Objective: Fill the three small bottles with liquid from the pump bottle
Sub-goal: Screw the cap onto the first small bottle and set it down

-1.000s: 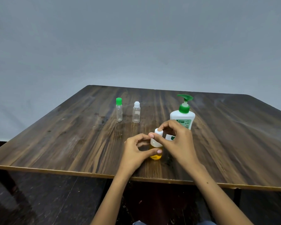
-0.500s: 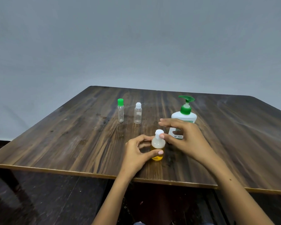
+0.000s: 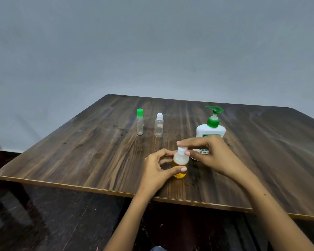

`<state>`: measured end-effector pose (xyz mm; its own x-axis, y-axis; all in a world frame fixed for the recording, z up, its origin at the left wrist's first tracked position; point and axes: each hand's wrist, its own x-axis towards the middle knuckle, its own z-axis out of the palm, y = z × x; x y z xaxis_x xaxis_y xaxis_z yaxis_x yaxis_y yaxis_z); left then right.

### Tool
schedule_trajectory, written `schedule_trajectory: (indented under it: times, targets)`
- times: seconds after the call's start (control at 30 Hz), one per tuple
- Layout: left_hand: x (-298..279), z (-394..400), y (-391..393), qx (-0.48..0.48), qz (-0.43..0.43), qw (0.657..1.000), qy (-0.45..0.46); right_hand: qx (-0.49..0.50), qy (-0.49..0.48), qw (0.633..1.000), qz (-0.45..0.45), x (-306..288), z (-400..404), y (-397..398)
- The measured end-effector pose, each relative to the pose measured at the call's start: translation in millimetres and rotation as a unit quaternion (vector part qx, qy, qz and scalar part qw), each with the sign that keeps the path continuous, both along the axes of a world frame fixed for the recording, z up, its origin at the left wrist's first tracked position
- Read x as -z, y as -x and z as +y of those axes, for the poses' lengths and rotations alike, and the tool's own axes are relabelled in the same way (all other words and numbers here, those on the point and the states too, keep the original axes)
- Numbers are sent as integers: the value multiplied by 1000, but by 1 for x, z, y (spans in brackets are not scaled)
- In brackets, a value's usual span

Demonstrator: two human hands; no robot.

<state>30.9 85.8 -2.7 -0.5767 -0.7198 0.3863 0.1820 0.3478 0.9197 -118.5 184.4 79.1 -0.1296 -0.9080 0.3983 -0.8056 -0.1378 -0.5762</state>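
— So why does the left hand wrap the yellow-filled small bottle low down?

— To keep it upright on the table, I'd say; thumb and fingers curl round its body while the right hand pinches the white cap just above.

— Tightening or loosening?

— Can't tell.

— And the others?

— Beyond the grip, well apart from it, stand the green-capped bottle and the white-capped bottle, both looking empty. The pump bottle sits right behind the right hand, handy for the next fill.
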Motion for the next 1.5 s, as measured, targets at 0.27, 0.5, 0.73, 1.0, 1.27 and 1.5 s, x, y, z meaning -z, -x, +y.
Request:
schedule_trajectory:
  times: [0.27,0.5,0.73,1.0,1.27,1.5]
  targets:
    - [-1,1,-1,5,2,1000,3,22,25,999,-11,-2,-1,2]
    - [-2,0,-1,6,11,1000,19,64,79,993,-62,9,-6,-1]
    - [1,-2,1,-1,9,999,36,-24,18,999,-14,10,-1,4]
    - [3,-5,2,-8,4,999,44,-11,47,999,9,6,1,6]
    - [4,-6,3,-26,-18,997,64,-94,-10,993,-71,12,-10,5]
    - [3,-2,3,-58,-19,994,90,-58,44,988,-135,19,-11,2]
